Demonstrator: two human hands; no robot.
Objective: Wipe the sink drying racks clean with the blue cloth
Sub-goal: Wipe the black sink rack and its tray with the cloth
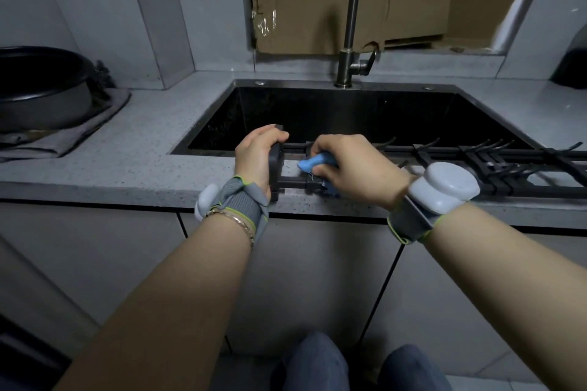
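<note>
No legible text, label, brand, number or sign anywhere in view.
</note>
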